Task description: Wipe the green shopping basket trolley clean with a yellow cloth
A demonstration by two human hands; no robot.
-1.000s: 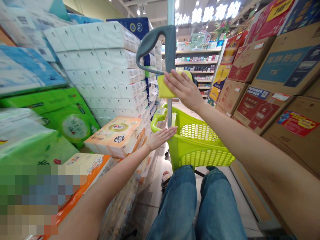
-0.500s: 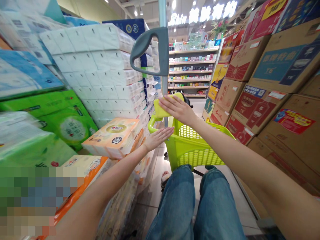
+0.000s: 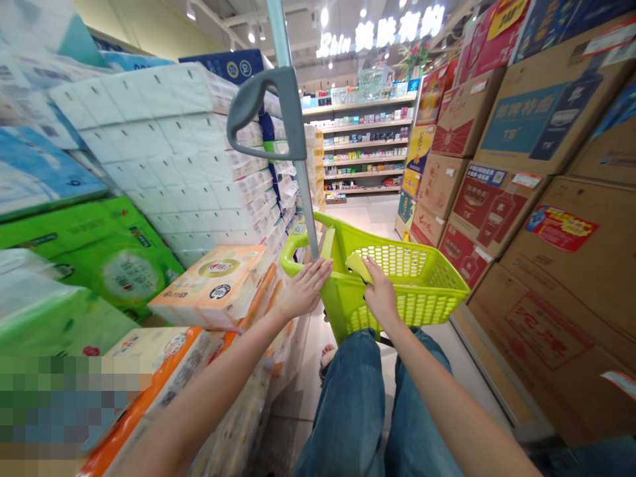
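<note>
A lime-green shopping basket on wheels (image 3: 422, 281) stands in the aisle in front of my knees. A silver pole (image 3: 303, 192) with a grey handle (image 3: 263, 112) rises from its near left corner. My left hand (image 3: 303, 288) is flat, fingers stretched out, resting against the base of the pole and the basket's green side handle. My right hand (image 3: 380, 295) is closed on a yellow cloth (image 3: 358, 267), pressing it on the basket's near rim.
Stacks of tissue and toilet-paper packs (image 3: 163, 165) line the left side, with an orange-and-white pack (image 3: 218, 281) nearest my left hand. Cardboard cartons (image 3: 536, 199) are piled on the right. Shelves (image 3: 362, 146) stand at the aisle's far end. My legs in jeans (image 3: 377, 404) are below.
My right hand has brought the yellow cloth down the pole from just under the grey handle to the basket's rim. The left hand stayed by the pole's base.
</note>
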